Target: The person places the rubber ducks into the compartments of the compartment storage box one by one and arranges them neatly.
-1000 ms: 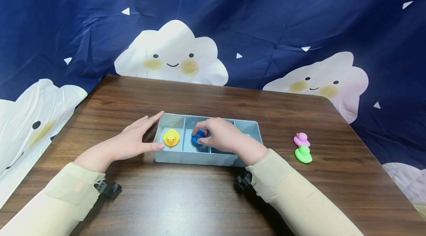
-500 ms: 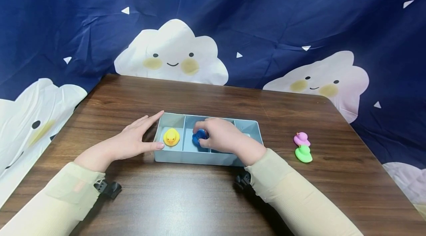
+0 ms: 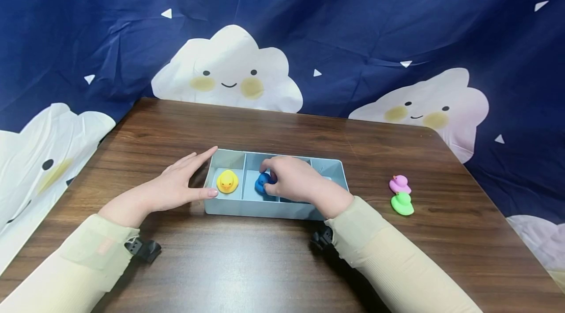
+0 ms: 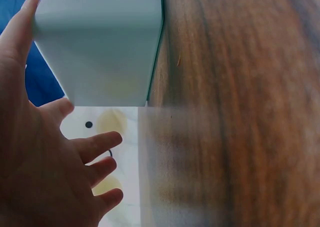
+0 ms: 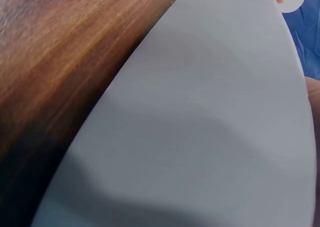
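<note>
A pale blue divided box (image 3: 260,209) stands lengthwise on the table. In its left compartment sits a yellow rubber duck (image 3: 227,182). My right hand (image 3: 293,178) reaches over the box, its fingers curled about a blue rubber duck (image 3: 261,183) in the second compartment; the hand covers part of that duck. At the box's left end is my left hand (image 3: 172,188), thumb by the near rim and forefinger stretched to the far corner. The left wrist view shows that hand (image 4: 55,137) with fingers spread beside the end wall (image 4: 105,62). The right wrist view mostly shows the box's outer wall (image 5: 200,112).
To the right of the box, a pink rubber duck (image 3: 399,184) and a green rubber duck (image 3: 402,204) lie touching on the brown wooden table (image 3: 247,264). A dark blue cloth (image 3: 353,23) printed with clouds hangs behind the table. Something pale shows partly in the right compartment.
The right forefinger has drawn back slightly to the right, and the blue duck has turned a little within its compartment. My left hand and the other ducks have stayed put.
</note>
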Demonstrator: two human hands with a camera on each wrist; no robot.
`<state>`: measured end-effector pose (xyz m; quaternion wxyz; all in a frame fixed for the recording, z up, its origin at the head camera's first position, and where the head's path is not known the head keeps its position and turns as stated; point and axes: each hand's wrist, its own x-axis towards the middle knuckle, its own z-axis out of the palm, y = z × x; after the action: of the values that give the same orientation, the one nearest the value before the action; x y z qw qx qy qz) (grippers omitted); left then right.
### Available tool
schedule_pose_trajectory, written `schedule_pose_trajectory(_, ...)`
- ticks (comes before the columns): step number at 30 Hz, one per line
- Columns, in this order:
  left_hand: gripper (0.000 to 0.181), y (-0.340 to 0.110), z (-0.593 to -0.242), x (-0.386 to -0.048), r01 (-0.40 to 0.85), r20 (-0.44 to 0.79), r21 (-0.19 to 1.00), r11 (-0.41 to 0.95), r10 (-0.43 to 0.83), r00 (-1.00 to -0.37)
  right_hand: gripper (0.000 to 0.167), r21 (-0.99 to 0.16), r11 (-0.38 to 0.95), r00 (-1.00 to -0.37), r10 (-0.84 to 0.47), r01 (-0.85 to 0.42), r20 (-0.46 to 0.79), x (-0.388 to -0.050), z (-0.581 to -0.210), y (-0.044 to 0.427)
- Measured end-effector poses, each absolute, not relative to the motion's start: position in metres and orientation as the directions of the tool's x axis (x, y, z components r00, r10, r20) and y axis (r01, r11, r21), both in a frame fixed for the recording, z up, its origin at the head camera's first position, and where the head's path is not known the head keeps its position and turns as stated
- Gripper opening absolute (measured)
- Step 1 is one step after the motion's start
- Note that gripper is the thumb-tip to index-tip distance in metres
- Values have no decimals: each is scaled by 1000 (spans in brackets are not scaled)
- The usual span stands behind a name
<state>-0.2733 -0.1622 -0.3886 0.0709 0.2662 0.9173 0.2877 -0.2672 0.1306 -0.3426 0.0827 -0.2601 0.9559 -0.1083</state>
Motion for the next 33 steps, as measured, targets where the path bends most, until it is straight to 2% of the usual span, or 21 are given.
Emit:
schedule_pose_trajectory(10,97,-163,-390,-275,447,19,565,693,531,-847,27,-240,844,-855,-511,-479,-90,-268,-344,129)
schedule_pose_trajectory(33,97,-163,-391,-275,442,15,580,684,533,-846,28,-239,868,-884,-462,-434,-73,-267,-349,121)
